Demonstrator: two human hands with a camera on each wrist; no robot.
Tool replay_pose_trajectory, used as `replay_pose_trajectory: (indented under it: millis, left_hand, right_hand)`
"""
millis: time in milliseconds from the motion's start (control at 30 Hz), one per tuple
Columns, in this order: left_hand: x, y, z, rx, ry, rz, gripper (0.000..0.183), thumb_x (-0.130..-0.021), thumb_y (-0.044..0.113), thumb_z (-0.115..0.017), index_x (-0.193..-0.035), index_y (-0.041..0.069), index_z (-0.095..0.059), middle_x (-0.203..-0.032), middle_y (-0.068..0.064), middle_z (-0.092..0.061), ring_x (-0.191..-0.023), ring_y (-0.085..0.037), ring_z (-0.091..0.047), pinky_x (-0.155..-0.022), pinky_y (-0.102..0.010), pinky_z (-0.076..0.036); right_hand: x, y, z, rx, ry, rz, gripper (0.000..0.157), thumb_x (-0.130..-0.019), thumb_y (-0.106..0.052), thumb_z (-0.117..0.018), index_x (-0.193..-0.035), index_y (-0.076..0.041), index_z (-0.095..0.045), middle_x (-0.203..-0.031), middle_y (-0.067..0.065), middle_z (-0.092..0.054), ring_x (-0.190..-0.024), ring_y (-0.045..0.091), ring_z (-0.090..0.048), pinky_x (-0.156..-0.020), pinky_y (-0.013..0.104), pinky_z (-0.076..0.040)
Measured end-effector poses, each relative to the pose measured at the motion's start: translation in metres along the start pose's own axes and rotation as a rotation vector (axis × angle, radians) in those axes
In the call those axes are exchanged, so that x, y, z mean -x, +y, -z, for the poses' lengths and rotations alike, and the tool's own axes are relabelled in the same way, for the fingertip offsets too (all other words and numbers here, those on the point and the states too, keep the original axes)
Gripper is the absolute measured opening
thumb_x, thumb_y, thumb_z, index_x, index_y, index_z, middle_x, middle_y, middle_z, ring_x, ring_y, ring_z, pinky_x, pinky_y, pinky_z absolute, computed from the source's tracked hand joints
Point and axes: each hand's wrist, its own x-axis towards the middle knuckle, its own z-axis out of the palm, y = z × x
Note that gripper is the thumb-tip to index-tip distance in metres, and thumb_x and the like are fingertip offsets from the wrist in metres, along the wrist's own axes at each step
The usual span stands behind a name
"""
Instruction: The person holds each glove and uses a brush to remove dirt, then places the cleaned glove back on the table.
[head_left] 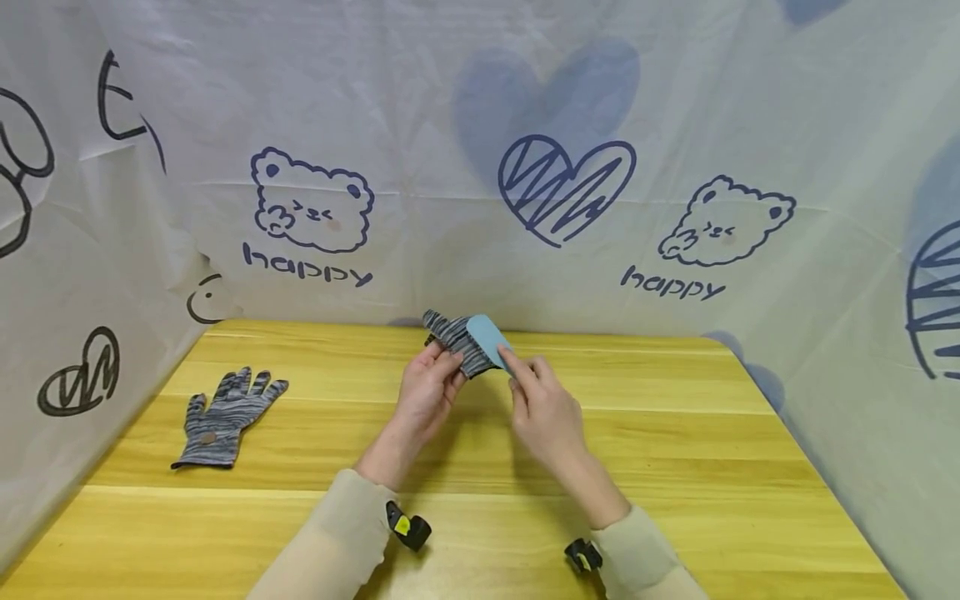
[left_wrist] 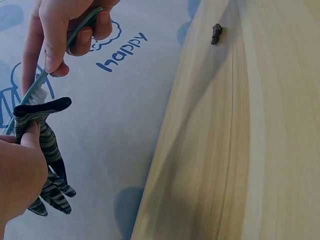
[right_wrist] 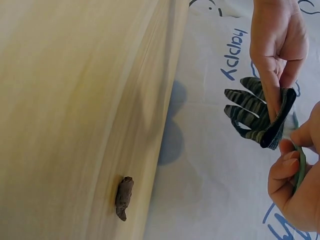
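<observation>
My left hand [head_left: 430,386] grips a grey-and-black striped knit glove [head_left: 453,335] near its cuff, held up above the far part of the table. In my right hand [head_left: 550,410] is a light blue brush [head_left: 487,337], its handle inside the curled fingers and the index finger stretched along its back. White bristles [left_wrist: 37,95] face the glove beside its dark cuff in the left wrist view. A matching glove [head_left: 225,421] lies flat at the left of the table, fingers pointing away, with a brownish spot [head_left: 207,437] near its cuff.
A small dark brown lump [right_wrist: 124,198] lies on the wooden table [head_left: 675,467], seen in both wrist views. White cloth [head_left: 420,167] printed with bears and hearts hangs behind the table and along both sides.
</observation>
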Motion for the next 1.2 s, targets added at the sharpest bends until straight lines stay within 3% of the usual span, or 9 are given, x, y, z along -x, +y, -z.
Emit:
replay_pose_trajectory:
  millis: [533, 767, 933, 1067, 1200]
  left_hand:
    - [-0.002, -0.002, -0.001, 0.014, -0.004, -0.009, 0.053, -0.103, -0.013, -0.036, -0.156, -0.011, -0.031, -0.157, -0.029, -0.041, -0.122, -0.017, -0.064, -0.107, -0.029, -0.051]
    - [-0.001, 0.001, -0.001, 0.014, 0.059, -0.023, 0.048, -0.102, -0.013, -0.038, -0.150, -0.014, -0.038, -0.140, -0.023, -0.056, -0.109, -0.012, -0.069, -0.102, -0.027, -0.055]
    - [-0.001, -0.001, -0.001, -0.002, 0.035, -0.017, 0.048, -0.104, -0.012, -0.037, -0.151, -0.015, -0.036, -0.148, -0.029, -0.049, -0.111, -0.012, -0.068, -0.103, -0.027, -0.054]
    - [0.000, -0.005, -0.002, -0.040, 0.010, 0.004, 0.047, -0.105, -0.011, -0.036, -0.152, -0.015, -0.035, -0.152, -0.031, -0.045, -0.115, -0.013, -0.066, -0.103, -0.027, -0.054]
    - [0.002, -0.008, -0.005, -0.082, -0.034, 0.028, 0.048, -0.106, -0.009, -0.036, -0.153, -0.015, -0.033, -0.154, -0.033, -0.042, -0.131, -0.025, -0.057, -0.106, -0.028, -0.052]
  right_hand:
    - [0.000, 0.005, 0.003, 0.017, 0.019, -0.107, 0.046, -0.100, -0.001, -0.062, -0.145, -0.010, -0.063, -0.103, 0.012, -0.063, -0.063, 0.019, -0.056, -0.044, 0.030, -0.043]
    - [-0.002, 0.013, 0.007, -0.029, 0.059, -0.204, 0.047, -0.100, -0.001, -0.060, -0.146, -0.010, -0.061, -0.109, 0.019, -0.065, -0.072, 0.027, -0.060, -0.051, 0.035, -0.050]
    - [-0.003, 0.011, 0.010, -0.060, 0.058, -0.209, 0.038, -0.103, -0.009, -0.060, -0.140, -0.018, -0.066, -0.115, 0.018, -0.062, -0.069, 0.022, -0.054, -0.050, 0.033, -0.044]
    - [-0.002, 0.006, 0.010, -0.073, 0.048, -0.209, 0.028, -0.103, -0.016, -0.064, -0.129, -0.016, -0.071, -0.118, 0.017, -0.059, -0.062, 0.019, -0.048, -0.047, 0.033, -0.041]
    - [-0.001, 0.001, 0.010, -0.100, 0.025, -0.229, 0.027, -0.102, -0.021, -0.067, -0.128, -0.015, -0.072, -0.121, 0.016, -0.058, -0.073, 0.025, -0.058, -0.054, 0.039, -0.049]
